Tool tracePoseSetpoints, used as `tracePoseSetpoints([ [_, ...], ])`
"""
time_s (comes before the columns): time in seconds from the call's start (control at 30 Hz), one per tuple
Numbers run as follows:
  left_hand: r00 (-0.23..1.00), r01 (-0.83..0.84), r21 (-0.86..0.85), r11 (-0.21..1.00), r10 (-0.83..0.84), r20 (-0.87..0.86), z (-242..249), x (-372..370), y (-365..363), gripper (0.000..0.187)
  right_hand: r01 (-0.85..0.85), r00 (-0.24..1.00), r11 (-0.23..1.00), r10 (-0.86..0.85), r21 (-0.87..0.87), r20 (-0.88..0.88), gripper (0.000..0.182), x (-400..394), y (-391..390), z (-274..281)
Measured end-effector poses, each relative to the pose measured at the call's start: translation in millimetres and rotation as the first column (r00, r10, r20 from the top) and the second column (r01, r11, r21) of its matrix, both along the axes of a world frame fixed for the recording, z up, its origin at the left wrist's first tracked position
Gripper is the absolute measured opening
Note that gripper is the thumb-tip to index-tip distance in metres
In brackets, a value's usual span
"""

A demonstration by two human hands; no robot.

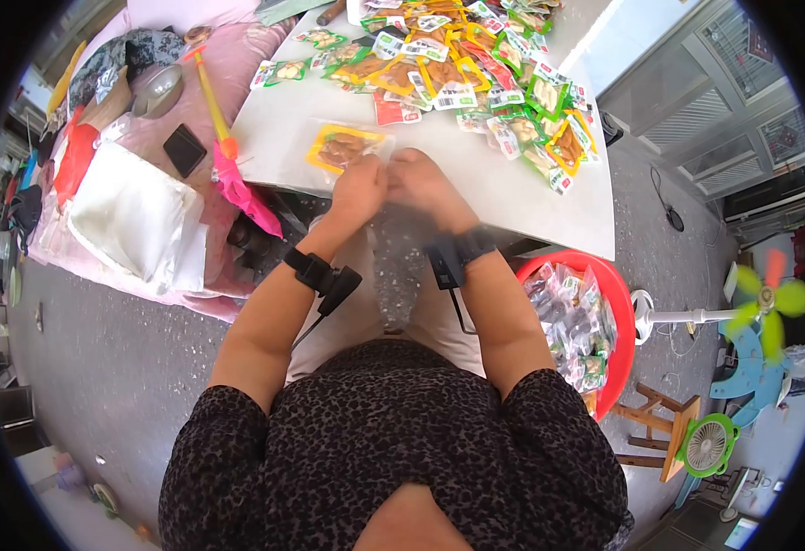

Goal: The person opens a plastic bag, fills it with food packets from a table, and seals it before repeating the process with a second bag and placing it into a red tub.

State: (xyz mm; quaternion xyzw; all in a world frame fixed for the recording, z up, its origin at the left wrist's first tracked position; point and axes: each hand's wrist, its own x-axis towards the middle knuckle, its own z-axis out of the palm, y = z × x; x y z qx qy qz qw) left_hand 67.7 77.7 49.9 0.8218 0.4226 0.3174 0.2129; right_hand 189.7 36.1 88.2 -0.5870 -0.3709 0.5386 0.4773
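Note:
On the white table near its front edge lies a yellow-bordered food packet [340, 150] with brown contents, and clear plastic film [386, 143] shows around it. My left hand [362, 188] is closed at the packet's right corner, its fingertips pinched on the film. Just beside it, my right hand [423, 188] has its fingers curled together, thumb side toward the left hand. Motion blurs its lower part, and whatever it grips is hidden. Both wrists wear dark straps with small devices.
A heap of food packets [439, 64] covers the far part of the white table [274, 156]. On the right, a red tub [618, 321] holds several packets. Left of the table, a pink-covered surface [53, 230] carries a phone [185, 151], white sheets and a pink umbrella [242, 193].

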Motion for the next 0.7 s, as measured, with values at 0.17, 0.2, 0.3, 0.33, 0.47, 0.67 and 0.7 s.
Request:
tracePoseSetpoints([
  [0.17, 0.997, -0.024, 0.037, 0.999, 0.026, -0.067, -4, -3, -4, 0.012, 0.276, 0.959, 0.937, -0.284, 0.216, 0.01, 0.019, 70, -13, 8],
  [0.2, 0.997, -0.013, 0.063, 0.998, 0.017, -0.07, -6, -3, -5, 0.012, 0.357, 0.931, 0.882, -0.364, 0.309, -0.036, 0.019, 96, -17, 3],
  [0.3, 0.998, 0.004, 0.148, 0.989, 0.005, -0.063, -11, -1, -3, 0.011, 0.415, 0.539, 0.78, -0.626, 0.468, 0.564, 0.021, 213, -10, -35],
  [0.33, 0.998, 0.001, 0.175, 0.984, 0.008, -0.055, -13, 0, -3, 0.01, 0.454, 0.331, 0.726, -0.676, 0.516, 0.658, 0.022, 244, -12, -44],
  [0.47, 0.997, -0.002, 0.15, 0.989, 0.014, -0.076, -13, 0, -3, 0.011, 0.679, 0.29, 0.707, -0.507, 0.199, 0.812, 0.047, 275, -40, -32],
  [0.67, 0.998, -0.001, 0.205, 0.979, 0.012, -0.054, -14, 1, -4, 0.007, 0.706, 0.295, 0.708, -0.329, 0.027, 0.897, 0.073, 266, -35, -15],
  [0.7, 0.998, 0.001, 0.202, 0.979, 0.012, -0.06, -13, 1, -4, 0.007, 0.732, 0.277, 0.68, -0.346, 0.037, 0.897, 0.073, 258, -35, -8],
])
